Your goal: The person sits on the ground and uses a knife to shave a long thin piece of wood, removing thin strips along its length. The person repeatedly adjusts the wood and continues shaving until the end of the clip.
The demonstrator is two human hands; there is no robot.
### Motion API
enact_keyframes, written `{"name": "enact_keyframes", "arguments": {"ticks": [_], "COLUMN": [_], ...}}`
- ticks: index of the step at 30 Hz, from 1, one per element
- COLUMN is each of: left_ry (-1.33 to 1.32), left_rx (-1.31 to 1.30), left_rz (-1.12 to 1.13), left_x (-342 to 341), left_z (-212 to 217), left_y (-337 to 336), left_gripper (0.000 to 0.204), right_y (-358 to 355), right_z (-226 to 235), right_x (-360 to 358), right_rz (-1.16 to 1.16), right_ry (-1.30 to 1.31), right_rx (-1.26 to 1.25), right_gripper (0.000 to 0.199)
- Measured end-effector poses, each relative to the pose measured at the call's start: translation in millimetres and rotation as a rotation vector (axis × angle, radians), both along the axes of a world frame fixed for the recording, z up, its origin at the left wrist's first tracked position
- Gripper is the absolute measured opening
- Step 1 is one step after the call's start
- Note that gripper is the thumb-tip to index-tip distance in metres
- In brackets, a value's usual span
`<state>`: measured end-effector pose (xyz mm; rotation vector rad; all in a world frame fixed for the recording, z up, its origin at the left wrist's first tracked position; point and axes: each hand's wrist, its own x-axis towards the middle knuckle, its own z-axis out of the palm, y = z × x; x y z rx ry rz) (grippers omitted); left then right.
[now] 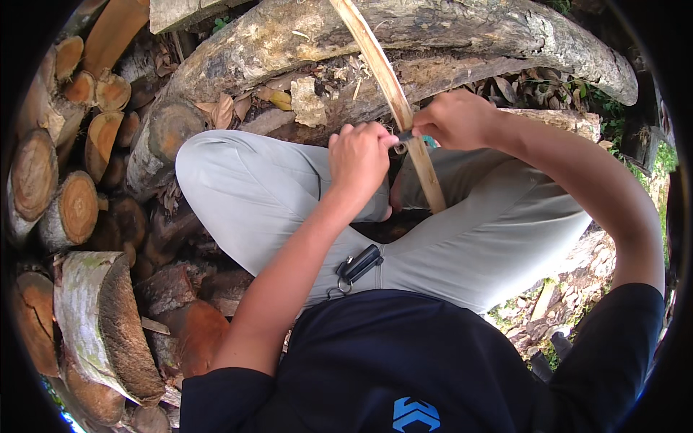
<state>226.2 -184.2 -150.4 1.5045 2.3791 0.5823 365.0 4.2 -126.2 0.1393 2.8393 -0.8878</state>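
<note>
A long pale wooden stave [388,81] with a brown streak runs from the far edge down between my bent legs, its lower end near my lap. Across it lies a small dark shaving blade [406,136], with a bit of teal showing under my right fingers. My left hand [359,160] is closed on the blade's left end, thumb stretched along it. From the other side my right hand [453,119] pinches the right end. A thin wood curl [399,149] sits at the blade's edge. My fingers hide most of the tool, so its exact kind is unclear.
A thick curved log [303,43] lies in front of my knees. Cut logs [78,209] are stacked along the left, with a large split piece [108,325] nearer me. Dry leaves and wood chips [530,317] cover the ground. A black lighter-like holder [359,264] hangs at my waist.
</note>
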Motion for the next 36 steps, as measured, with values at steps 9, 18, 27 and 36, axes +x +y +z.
{"name": "enact_keyframes", "arguments": {"ticks": [9,18,27,36], "left_ry": [0.105,0.131,-0.185,0.14], "left_rx": [0.009,-0.012,-0.262,0.042], "left_rz": [0.084,0.128,0.036,0.08], "left_x": [-93,-71,-15,-70], "left_z": [39,17,8,25], "left_y": [95,77,19,69], "left_gripper": [0.021,0.023,0.025,0.02], "right_y": [49,39,5,33], "right_z": [17,8,12,22], "right_x": [-71,-54,-9,-56], "right_rz": [-0.284,-0.184,0.084,-0.237], "right_ry": [0.158,0.048,-0.185,0.067], "right_rx": [0.244,0.239,0.126,0.209], "right_gripper": [0.02,0.021,0.019,0.021]}}
